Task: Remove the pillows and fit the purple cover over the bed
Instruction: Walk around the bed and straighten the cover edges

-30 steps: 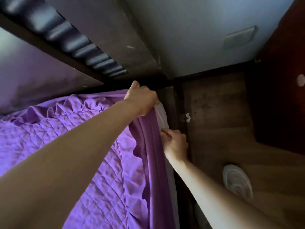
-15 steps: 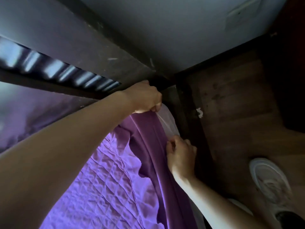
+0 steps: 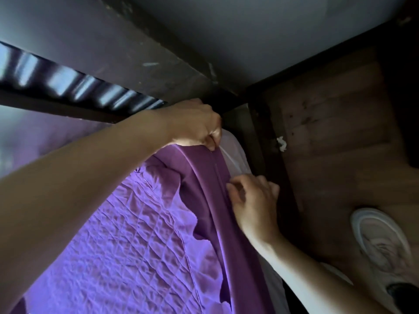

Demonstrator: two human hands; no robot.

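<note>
Now the left hand (image 3: 195,125) pinched the purple cover (image 3: 136,234) at the mattress (image 3: 237,152) corner; the right hand (image 3: 254,200) gripped its skirt just below. Corner fitting seemed underway; next, the hem likely needed pulling down over it.

Dark bed frame (image 3: 269,155), white mattress (image 3: 235,152) on it, purple cover (image 3: 140,234) on top

No readable text, label or number anywhere
</note>
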